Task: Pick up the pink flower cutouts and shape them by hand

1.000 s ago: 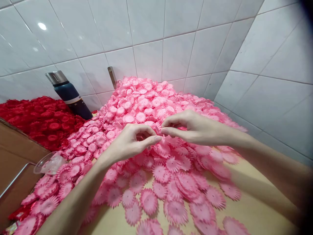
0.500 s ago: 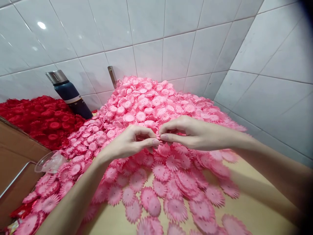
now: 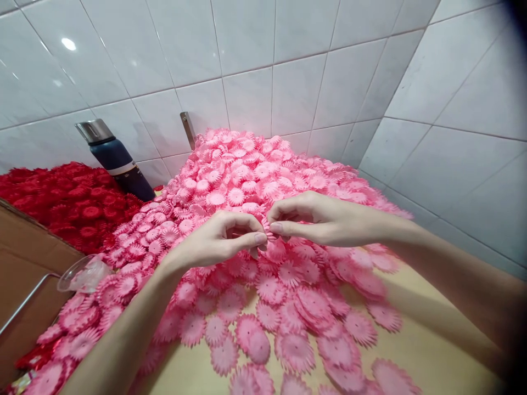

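Thumb and fingers of my left hand (image 3: 230, 237) are pinched on a small pink petal piece (image 3: 267, 229) in the middle of the view. My right hand (image 3: 315, 219) pinches the same piece from the other side, its fingertips nearly meeting the left ones. The piece is mostly hidden between the fingertips. Around and beneath both hands lies a large heap of pink fringed paper-like discs (image 3: 247, 170), with looser discs (image 3: 295, 351) spread towards the near edge of the pale table (image 3: 420, 351).
At the left is a pile of red discs (image 3: 82, 203), with a dark blue bottle (image 3: 119, 159) leaning beside it. A cardboard box (image 3: 33, 280) and a clear plastic dish (image 3: 84, 274) are at lower left. Tiled walls (image 3: 247, 99) rise behind and at right.
Both hands stay nearly in place, still pinched together. The right hand's fingers have lifted slightly, and a little more of the pink piece shows between the fingertips.
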Tool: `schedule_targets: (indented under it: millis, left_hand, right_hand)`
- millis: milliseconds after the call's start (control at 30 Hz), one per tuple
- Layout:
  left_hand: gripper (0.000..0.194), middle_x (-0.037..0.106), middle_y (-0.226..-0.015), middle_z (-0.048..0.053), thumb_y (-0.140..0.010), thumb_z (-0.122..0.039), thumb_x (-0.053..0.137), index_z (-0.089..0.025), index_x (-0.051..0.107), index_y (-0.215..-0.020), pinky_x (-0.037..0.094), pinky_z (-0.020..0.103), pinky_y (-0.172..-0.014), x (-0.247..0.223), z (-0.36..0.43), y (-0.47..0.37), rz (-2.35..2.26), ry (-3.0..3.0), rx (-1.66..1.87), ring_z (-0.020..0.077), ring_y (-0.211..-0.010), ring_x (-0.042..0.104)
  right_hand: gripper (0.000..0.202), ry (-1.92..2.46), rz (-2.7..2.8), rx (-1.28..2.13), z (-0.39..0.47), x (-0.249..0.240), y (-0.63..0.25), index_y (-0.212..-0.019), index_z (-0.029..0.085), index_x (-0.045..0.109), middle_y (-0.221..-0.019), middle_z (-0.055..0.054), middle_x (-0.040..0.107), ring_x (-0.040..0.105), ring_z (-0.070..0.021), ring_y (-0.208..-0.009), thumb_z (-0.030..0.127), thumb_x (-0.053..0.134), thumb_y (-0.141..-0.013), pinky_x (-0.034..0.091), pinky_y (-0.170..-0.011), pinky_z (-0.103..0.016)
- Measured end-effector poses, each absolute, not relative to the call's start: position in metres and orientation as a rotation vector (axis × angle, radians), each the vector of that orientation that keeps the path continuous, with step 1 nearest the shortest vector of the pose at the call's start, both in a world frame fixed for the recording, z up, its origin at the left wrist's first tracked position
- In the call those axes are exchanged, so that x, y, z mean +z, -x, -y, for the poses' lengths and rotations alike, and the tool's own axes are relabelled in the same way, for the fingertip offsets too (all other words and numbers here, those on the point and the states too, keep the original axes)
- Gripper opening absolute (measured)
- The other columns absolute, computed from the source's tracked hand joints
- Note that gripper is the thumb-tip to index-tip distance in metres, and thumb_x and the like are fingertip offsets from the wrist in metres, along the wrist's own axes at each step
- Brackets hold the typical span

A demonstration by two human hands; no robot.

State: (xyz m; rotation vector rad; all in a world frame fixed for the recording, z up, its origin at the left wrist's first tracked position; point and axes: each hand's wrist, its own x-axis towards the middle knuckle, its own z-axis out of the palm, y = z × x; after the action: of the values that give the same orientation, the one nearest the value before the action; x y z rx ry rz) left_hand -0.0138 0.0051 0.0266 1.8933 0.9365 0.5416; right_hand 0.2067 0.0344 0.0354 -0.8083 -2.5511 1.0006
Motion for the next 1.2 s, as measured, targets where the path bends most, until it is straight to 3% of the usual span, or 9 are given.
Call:
schedule_targets:
  millis: [300,633,833,1067,1200]
  left_hand:
    - [0.024,0.058,-0.074,-0.001,-0.089,-0.036,0.058,-0.014,0.066,-0.084,0.039,0.021,-0.059,0.028,-0.003,0.011,-1.017,-1.935,0.536,0.0087,-0.065,0.049]
    - [0.016,0.060,-0.071,-0.001,-0.086,-0.026,0.058,-0.014,0.062,-0.075,0.041,0.022,-0.061,0.031,-0.002,0.011,-1.041,-1.952,0.547,0.0094,-0.066,0.053]
    - [0.017,0.059,-0.064,-0.002,-0.082,-0.013,0.056,-0.014,0.057,-0.065,0.040,0.021,-0.057,0.036,-0.003,0.018,-1.032,-1.898,0.502,0.0085,-0.060,0.052]
    - [0.019,0.061,-0.071,-0.001,-0.086,-0.031,0.059,-0.014,0.067,-0.080,0.040,0.021,-0.058,0.033,-0.001,0.012,-1.071,-1.963,0.533,0.0089,-0.064,0.052]
    - [0.023,0.061,-0.072,-0.001,-0.088,-0.035,0.058,-0.015,0.069,-0.085,0.038,0.021,-0.057,0.033,0.000,0.010,-1.059,-2.019,0.479,0.0089,-0.063,0.051]
  right_hand:
    - [0.019,0.778,2.517,1.016,-0.034,0.034,-0.205,-0.090,0.017,0.066,-0.084,-0.002,0.066,0.056,-0.0138,-0.073,0.034,0.057,-0.090,0.042,-0.064,-0.028]
    - [0.016,0.774,2.555,1.070,-0.046,0.030,-0.210,-0.081,0.018,0.060,-0.072,0.001,0.058,0.049,-0.0111,-0.062,0.031,0.057,-0.089,0.038,-0.056,-0.026]
    - [0.024,0.932,2.550,0.798,-0.057,0.032,-0.225,-0.073,0.018,0.055,-0.067,0.002,0.054,0.045,-0.0105,-0.059,0.035,0.055,-0.089,0.034,-0.053,-0.026]
    - [0.017,0.861,2.533,0.933,-0.045,0.034,-0.217,-0.085,0.020,0.066,-0.076,0.001,0.063,0.053,-0.0122,-0.065,0.036,0.060,-0.087,0.040,-0.057,-0.026]
    - [0.020,0.773,2.531,0.949,-0.039,0.030,-0.207,-0.082,0.018,0.065,-0.072,0.000,0.062,0.052,-0.0115,-0.062,0.036,0.059,-0.087,0.039,-0.055,-0.025]
